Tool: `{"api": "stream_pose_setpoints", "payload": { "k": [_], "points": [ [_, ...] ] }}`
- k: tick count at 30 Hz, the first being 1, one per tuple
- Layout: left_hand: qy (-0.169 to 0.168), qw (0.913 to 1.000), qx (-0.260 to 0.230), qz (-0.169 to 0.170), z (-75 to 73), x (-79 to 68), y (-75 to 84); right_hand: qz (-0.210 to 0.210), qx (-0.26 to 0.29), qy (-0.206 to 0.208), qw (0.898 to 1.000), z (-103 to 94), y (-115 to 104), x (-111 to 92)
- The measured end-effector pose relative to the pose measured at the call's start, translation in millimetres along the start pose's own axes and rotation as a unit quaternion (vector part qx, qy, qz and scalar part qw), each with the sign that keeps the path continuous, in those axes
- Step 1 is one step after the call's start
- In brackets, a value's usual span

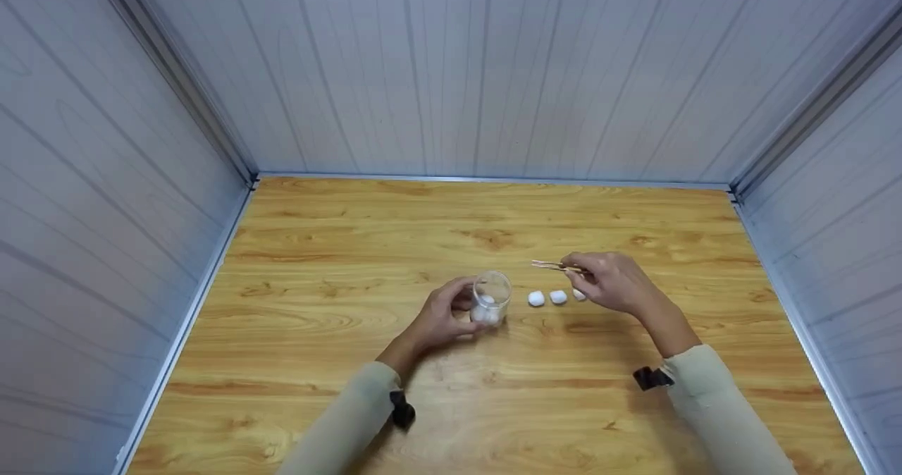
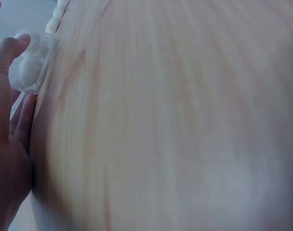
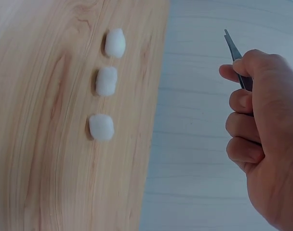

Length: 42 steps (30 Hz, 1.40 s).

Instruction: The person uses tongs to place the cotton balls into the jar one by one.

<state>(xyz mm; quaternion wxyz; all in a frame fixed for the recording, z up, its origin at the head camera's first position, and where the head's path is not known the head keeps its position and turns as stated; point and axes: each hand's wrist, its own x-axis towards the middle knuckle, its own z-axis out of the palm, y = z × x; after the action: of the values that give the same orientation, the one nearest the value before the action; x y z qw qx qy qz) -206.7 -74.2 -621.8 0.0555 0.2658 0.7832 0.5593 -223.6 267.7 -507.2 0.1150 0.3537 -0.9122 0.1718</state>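
Note:
My left hand holds a small clear jar by its side, thumb and fingers around it. Inside the jar lie white cotton balls. Between thumb and fingers of my right hand are metal tweezers, their tips pointing left toward the jar, apart from everything, with nothing between them. Three cotton balls stand in a row on the table right of the jar: the near-jar cotton ball, the middle cotton ball, and a third cotton ball, partly hidden by the right hand in the head view.
The wood-grain table is enclosed by a pale back wall, a left wall and a right wall. Metal edging runs along the table's far side. Black wrist cameras sit at both sleeves.

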Motion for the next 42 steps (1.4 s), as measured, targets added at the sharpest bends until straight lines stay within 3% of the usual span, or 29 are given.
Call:
{"api": "stream_pose_setpoints", "payload": {
  "k": [13,25,33,42],
  "points": [
    [0.0,0.9998,0.015,-0.015,-1.1,0.2,1.4,0.007,-0.013,-0.011,1.0,-4.2,10,-6],
    [-0.004,0.9997,0.021,-0.011,-1.5,-0.6,2.8,0.018,-0.035,-0.06,0.997,2.4,8,-6],
    [-0.007,0.9995,0.027,-0.015,-1.6,-0.5,3.3,-0.018,-0.039,-0.038,0.998,11.3,11,-7],
    [0.0,0.9998,0.01,-0.017,-0.1,1.2,2.8,-0.016,-0.057,-0.062,0.996,19.4,10,-10]
  ]
}}
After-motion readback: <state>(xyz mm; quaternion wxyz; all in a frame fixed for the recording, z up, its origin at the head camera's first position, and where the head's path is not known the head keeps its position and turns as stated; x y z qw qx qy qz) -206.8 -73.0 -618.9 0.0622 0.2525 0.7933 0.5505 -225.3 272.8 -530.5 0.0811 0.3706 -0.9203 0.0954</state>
